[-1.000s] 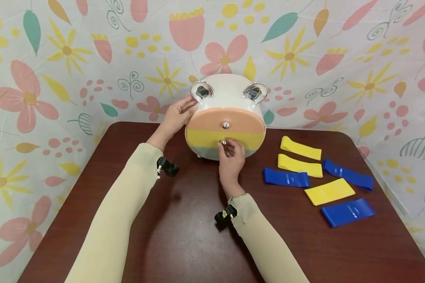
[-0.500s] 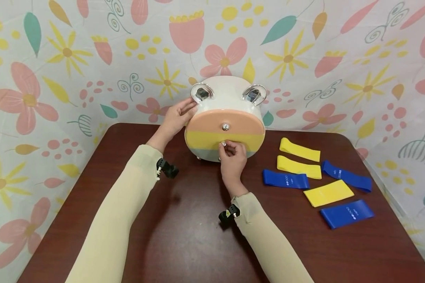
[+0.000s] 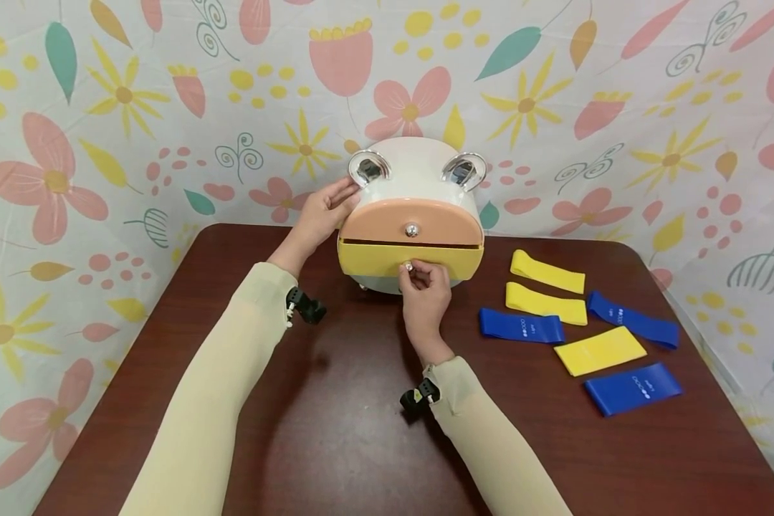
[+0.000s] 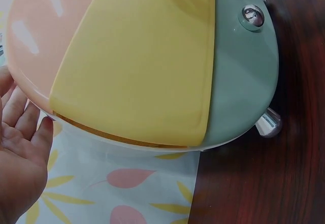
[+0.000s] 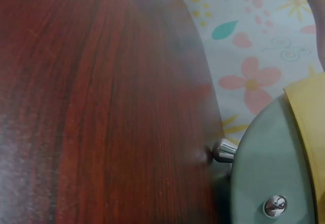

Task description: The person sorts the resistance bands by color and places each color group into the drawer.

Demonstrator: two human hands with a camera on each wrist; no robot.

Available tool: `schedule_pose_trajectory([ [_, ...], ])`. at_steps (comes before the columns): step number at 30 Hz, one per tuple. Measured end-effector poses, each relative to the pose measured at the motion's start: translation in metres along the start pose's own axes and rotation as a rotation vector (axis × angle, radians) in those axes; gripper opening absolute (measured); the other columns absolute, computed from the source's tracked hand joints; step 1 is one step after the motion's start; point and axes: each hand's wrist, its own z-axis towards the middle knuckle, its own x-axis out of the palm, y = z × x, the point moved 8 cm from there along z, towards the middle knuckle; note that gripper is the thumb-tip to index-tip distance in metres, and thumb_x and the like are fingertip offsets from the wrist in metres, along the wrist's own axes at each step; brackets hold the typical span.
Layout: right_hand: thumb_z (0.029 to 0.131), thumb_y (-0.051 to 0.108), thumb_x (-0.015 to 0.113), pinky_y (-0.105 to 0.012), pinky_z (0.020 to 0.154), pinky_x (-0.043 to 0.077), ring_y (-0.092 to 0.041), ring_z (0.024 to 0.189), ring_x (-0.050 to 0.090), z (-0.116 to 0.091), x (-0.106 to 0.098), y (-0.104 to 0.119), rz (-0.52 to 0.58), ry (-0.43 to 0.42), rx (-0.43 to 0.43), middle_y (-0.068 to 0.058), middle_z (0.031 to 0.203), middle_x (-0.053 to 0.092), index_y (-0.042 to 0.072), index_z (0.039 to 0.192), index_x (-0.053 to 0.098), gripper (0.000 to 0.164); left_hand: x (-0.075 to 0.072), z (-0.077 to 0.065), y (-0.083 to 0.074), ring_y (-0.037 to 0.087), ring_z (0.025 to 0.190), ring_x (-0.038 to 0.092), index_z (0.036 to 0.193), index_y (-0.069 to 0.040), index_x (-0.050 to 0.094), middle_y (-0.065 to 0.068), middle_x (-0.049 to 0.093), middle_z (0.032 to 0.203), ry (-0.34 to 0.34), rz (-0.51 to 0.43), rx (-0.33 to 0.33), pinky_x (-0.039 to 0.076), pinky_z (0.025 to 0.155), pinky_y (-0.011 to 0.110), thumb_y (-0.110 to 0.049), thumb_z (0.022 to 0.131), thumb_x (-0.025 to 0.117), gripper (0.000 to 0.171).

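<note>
A rounded white drawer box (image 3: 413, 168) with two silver ear-like rings stands at the back of the table. Its front has an orange drawer (image 3: 380, 221), a yellow drawer (image 3: 368, 259) and a green drawer (image 4: 238, 76), each with a silver knob. The yellow drawer is pulled slightly out, with a dark gap above it. My right hand (image 3: 426, 304) pinches the yellow drawer's knob (image 3: 408, 266) between thumb and fingers. My left hand (image 3: 322, 215) rests its fingers against the box's left side, below the ring; in the left wrist view its fingers look extended.
On the right of the brown table (image 3: 335, 430) lie several flat bands, among them a yellow band (image 3: 547, 272) and a blue band (image 3: 633, 388). Short silver feet (image 4: 269, 123) hold the box off the tabletop. A flower-patterned cloth (image 3: 232, 93) hangs right behind.
The yellow drawer, flush with the front before, has come a little way out toward me, with my right hand on its knob. My left hand has stayed on the box's side.
</note>
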Motion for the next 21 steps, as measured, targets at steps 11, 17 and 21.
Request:
schedule_pose_trajectory([
  [11, 0.090, 0.003, 0.076, -0.013, 0.076, 0.056, -0.030, 0.085, 0.069, -0.009, -0.008, 0.007, -0.029, 0.034, -0.035, -0.024, 0.097, 0.058, -0.007, 0.099, 0.070, 0.015, 0.002, 0.000, 0.000, 0.025, 0.152, 0.042, 0.158, -0.004, 0.037, 0.015, 0.047, 0.159, -0.004, -0.008, -0.004, 0.038, 0.125, 0.039, -0.021, 0.106, 0.055, 0.058],
  [17, 0.090, 0.003, 0.076, -0.010, 0.077, 0.055, -0.026, 0.084, 0.069, -0.015, -0.012, 0.010, -0.028, 0.039, -0.048, -0.024, 0.097, 0.059, -0.007, 0.099, 0.071, 0.014, 0.001, -0.002, -0.002, 0.025, 0.153, 0.041, 0.159, -0.004, 0.035, 0.015, 0.046, 0.160, -0.003, 0.007, -0.007, 0.036, 0.126, 0.039, -0.021, 0.107, 0.055, 0.059],
  [21, 0.089, 0.002, 0.076, -0.009, 0.079, 0.055, -0.027, 0.084, 0.069, -0.021, -0.016, 0.014, -0.028, 0.042, -0.050, -0.025, 0.096, 0.058, -0.007, 0.099, 0.072, 0.014, 0.001, -0.002, -0.003, 0.024, 0.152, 0.041, 0.159, -0.003, 0.035, 0.015, 0.046, 0.160, -0.003, 0.009, -0.006, 0.036, 0.126, 0.038, -0.020, 0.107, 0.055, 0.059],
])
